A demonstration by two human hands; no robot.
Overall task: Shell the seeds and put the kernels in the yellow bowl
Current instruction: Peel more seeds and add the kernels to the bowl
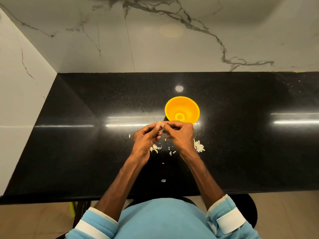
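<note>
Head view: the left hand and right hand meet fingertip to fingertip, both pinching a pale seed between them. The yellow bowl stands on the black worktop just beyond the right hand. Shell scraps lie beneath and beside both hands.

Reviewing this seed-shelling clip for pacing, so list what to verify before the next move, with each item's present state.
1. Grip: left hand and right hand pinch the seed: ok.
2. Shell fully off that seed: cannot tell.
3. Target: yellow bowl upright, just beyond the hands: ok.
4. Waste: shell scraps on the counter, outside the bowl: ok.
5. Kernels already in the bowl: cannot tell.
</note>
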